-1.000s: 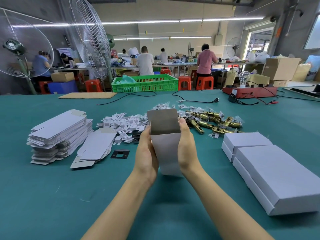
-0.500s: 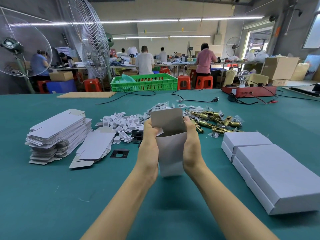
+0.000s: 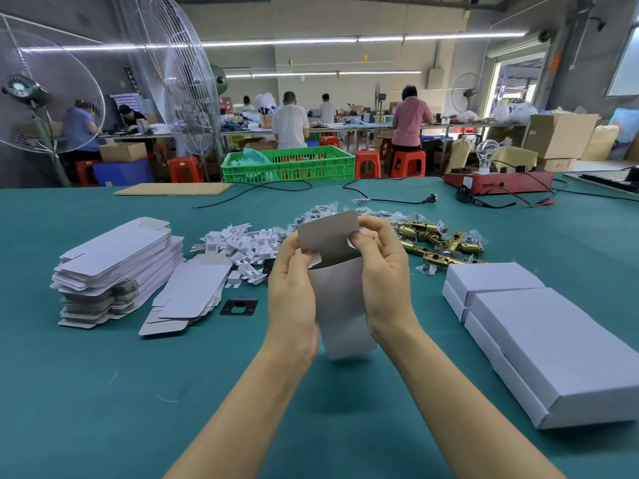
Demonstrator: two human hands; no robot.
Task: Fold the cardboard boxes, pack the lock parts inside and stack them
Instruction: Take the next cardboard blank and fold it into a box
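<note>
The box [image 3: 340, 305] stands upright between both hands, above the table [image 3: 103, 392] and clear of it, its long axis running up and down with the open mouth at the top, tilted slightly away from the person. The left hand [image 3: 294, 292] wraps the left wall, its thumb pinching a small side flap [image 3: 313, 259] at the mouth. The right hand [image 3: 383, 271] wraps the right wall, its thumb and fingers pinching the other side flap [image 3: 353, 240]. So each grip is closed on the box, one per side, and neither hand is nearer than the other. The top flap [image 3: 328, 231] rises behind the mouth, not yet bent over. The coming move, as I judge it, turns on that: the two side flaps lie inward of the thumbs and must go down first, then the top flap must come forward over them.

The brass lock parts [image 3: 435, 243] lie on the table just beyond the right hand, some in clear bags. White inserts [image 3: 242, 247] lie in a heap beyond the left hand, with a black plate [image 3: 238, 305] nearer. Flat blanks [image 3: 117, 267] are stacked well to the left, a few loose ones [image 3: 190, 295] beside them. Finished boxes [image 3: 539, 326] are stacked to the right. Nothing stands between the hands and the flaps.
</note>
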